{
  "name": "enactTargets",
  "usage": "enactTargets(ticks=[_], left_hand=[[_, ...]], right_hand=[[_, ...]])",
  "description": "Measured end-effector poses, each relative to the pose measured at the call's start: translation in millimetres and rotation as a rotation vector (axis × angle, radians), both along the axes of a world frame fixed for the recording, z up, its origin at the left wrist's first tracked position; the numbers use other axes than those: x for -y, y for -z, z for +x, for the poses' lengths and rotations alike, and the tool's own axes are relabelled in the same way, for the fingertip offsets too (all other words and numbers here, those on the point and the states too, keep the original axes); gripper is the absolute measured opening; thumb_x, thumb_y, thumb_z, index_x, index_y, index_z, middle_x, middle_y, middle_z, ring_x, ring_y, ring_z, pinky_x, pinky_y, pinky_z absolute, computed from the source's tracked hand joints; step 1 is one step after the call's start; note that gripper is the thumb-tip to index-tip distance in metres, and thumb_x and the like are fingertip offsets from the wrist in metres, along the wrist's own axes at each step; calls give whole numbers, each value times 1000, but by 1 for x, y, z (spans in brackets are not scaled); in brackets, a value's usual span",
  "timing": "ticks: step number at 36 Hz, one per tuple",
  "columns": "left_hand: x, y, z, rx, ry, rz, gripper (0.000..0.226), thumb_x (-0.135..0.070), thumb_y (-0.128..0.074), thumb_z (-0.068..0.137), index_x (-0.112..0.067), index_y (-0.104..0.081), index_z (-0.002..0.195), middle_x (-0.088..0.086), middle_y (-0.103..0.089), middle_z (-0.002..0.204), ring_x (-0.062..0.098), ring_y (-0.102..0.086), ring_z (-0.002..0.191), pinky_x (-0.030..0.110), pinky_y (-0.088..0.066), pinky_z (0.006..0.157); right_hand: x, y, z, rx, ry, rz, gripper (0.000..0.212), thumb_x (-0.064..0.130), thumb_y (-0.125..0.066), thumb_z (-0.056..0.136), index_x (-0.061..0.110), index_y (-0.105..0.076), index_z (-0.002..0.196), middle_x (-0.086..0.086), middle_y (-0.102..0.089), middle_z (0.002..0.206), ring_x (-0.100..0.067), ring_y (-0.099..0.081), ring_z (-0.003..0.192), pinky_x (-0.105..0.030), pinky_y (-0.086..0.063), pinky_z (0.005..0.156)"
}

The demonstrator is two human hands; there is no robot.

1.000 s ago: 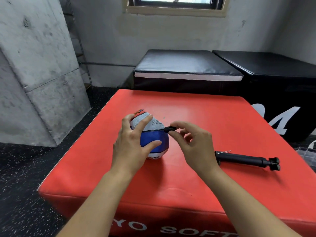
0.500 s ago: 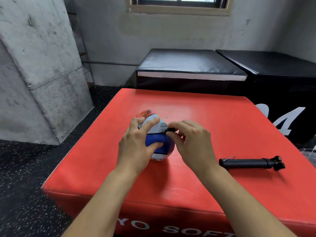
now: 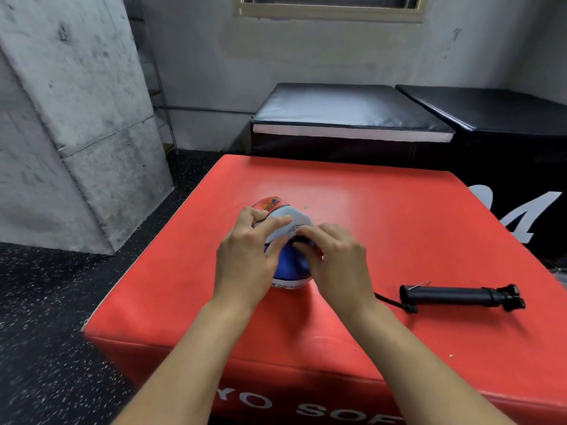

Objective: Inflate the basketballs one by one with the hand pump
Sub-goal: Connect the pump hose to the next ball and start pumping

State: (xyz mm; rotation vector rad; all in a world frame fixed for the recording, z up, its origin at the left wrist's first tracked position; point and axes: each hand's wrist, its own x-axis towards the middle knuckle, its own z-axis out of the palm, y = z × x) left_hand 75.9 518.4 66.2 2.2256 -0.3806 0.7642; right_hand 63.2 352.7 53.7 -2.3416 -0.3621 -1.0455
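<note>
Since the earlier frames, the right hand (image 3: 336,256) has been brought in against the basketball (image 3: 287,240), and the small black fitting pinched in its fingertips is now pressed to the ball's white panel, where before it was held just clear of it. The limp red, white and blue basketball is stood on the red padded box (image 3: 383,216), gripped from its left side by the left hand (image 3: 245,256), fingers curled over the top. The fitting itself is largely hidden by the fingers, so whether it is seated in the valve cannot be told. The hand pump (image 3: 460,297) is left lying on the box to the right, untouched, with a short black hose (image 3: 394,302) trailing towards the right wrist. The step in hand is judged to be the needle's insertion; next, a firm, straight push is called for, then the pump must be taken up.
</note>
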Motion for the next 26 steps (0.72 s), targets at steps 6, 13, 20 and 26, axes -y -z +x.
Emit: enactTargets(ticks=[6,13,20,26], left_hand=[[-13,4,4,-132,128,-30,95,-46,-92,70,-48,-46,152,-14,-51,131,13,-61,117,39,-56,94],[-25,7,5,-189,271,-168,113,-45,-91,55,-72,-27,144,-32,-48,135,6,-63,105,32,-58,92],[-32,6,6,-206,256,-164,110,-43,-92,58,-67,-31,147,-28,-47,132,10,-64,103,41,-58,92],[-28,5,7,-70,98,16,96,-67,-77,61,-39,-52,150,-8,-41,152,22,-38,140,46,-36,119]], right_hand=[[14,1,4,-168,-74,323,14,21,-76,92,31,-78,102,19,-75,92,-10,-67,81,-41,-56,75],[9,-2,-3,-140,-85,394,14,20,-74,93,30,-78,102,19,-73,90,-12,-65,80,-40,-56,77],[1,-11,-6,-137,-111,586,30,10,-75,95,40,-74,93,18,-71,84,-4,-64,80,-18,-47,71],[2,-20,-12,-131,-152,571,34,9,-77,94,43,-73,94,20,-73,88,-2,-63,78,-12,-44,71]])
